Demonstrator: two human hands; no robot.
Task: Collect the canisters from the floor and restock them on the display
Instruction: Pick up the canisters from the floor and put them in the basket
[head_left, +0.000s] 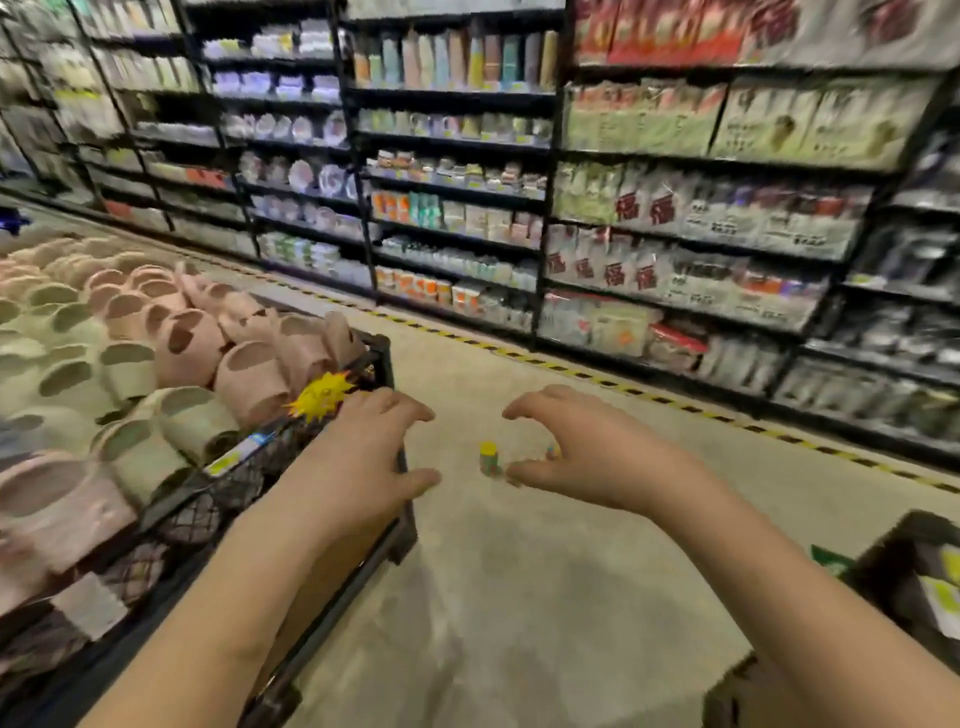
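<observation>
While you faced down the aisle, the yellow-lidded canister (488, 458) stood upright on the floor (519, 571), its long axis vertical and its lid pointing up. In the view it showed in the gap between your two hands, just beside your right thumb tip. It was a short cylinder with a flat yellow cap and a banded pinkish and green body, too blurred for its label to be read. A second canister (552, 451) also sat on the floor, mostly hidden behind your right hand (597, 452), so I could not tell which way it pointed. The floor was smooth, pale concrete crossed by a yellow-and-black striped line (571, 371). Both your forearms reached forward, bare, palms turned inward. On each hand the fingers (530, 408) arched over the thumb in a wide C, released and grasping nothing. Your left hand (363, 457) hung in front of the corner of a black wire display bin (384, 353); I could not tell whether it touched it. That bin was heaped with soft, rounded foam slippers (249, 374) in pink and pale green, and it carried a spiky yellow tag (319, 395). Dark metal shelves (457, 187) of packaged goods lined the far side.
</observation>
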